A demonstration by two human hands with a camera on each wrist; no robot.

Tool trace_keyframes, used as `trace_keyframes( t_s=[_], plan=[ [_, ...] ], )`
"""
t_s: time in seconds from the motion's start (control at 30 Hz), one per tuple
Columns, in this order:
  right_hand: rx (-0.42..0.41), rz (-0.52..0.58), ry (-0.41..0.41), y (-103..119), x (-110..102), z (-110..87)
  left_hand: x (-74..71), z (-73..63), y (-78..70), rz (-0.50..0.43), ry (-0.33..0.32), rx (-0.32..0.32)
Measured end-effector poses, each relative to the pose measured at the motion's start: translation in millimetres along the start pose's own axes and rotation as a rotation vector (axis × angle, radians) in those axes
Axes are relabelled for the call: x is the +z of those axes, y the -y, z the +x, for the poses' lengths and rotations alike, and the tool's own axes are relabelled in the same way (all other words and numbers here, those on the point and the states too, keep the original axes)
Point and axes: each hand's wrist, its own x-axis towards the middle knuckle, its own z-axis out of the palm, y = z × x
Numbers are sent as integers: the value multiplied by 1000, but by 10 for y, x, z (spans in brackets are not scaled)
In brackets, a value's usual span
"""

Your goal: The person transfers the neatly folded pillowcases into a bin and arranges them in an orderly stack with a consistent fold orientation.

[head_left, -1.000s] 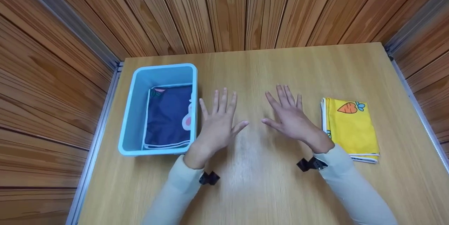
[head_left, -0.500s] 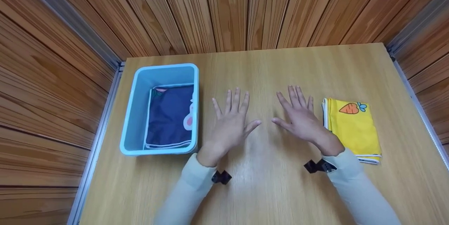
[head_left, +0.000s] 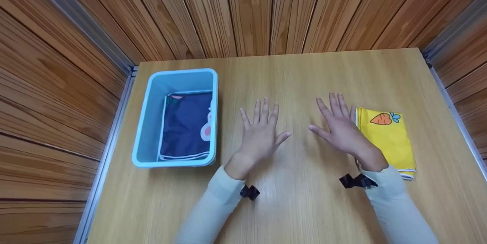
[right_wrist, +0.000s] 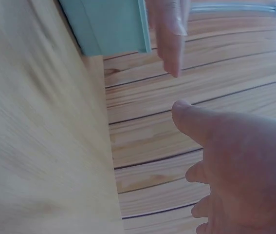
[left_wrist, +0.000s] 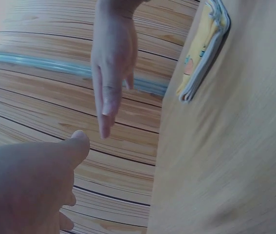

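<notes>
In the head view my left hand (head_left: 258, 137) hovers over the middle of the table, palm down, fingers spread and straight, holding nothing. To its right my right hand (head_left: 342, 129) is spread the same way, also holding nothing; it partly covers the left edge of a folded yellow cloth (head_left: 388, 141) with a carrot print and white edging. In the left wrist view this yellow cloth (left_wrist: 201, 48) lies flat on the table, apart from both hands. A light blue plastic bin (head_left: 146, 122) stands left of my left hand, with a folded navy cloth (head_left: 184, 126) inside.
The wooden table (head_left: 289, 206) is bounded by wood-plank walls (head_left: 251, 11) at the back and both sides. Metal rails (head_left: 106, 152) run along the side edges. A small black camera (head_left: 250, 192) is strapped at each wrist.
Both hands have shifted right, the left away from the bin and the right closer to the yellow cloth. The fingers stay spread. Bin and cloths keep their places on the table.
</notes>
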Motion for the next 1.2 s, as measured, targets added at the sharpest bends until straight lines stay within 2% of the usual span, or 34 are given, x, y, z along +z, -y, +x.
trace_keyframes(
  t_s=[0.13,0.43,0.7,1.2],
  plan=[
    [2,-9,-21,-59,-35,-28,62,47,-31,38,10,-4],
    [19,14,-15,-177,-36,-81,207,147,-135,-5,53,-14],
    [40,43,-30,-292,-109,-180,275,213,-267,-55,88,-13],
    [129,82,-58,-517,-191,-344,415,242,-451,-79,81,42]
  ],
)
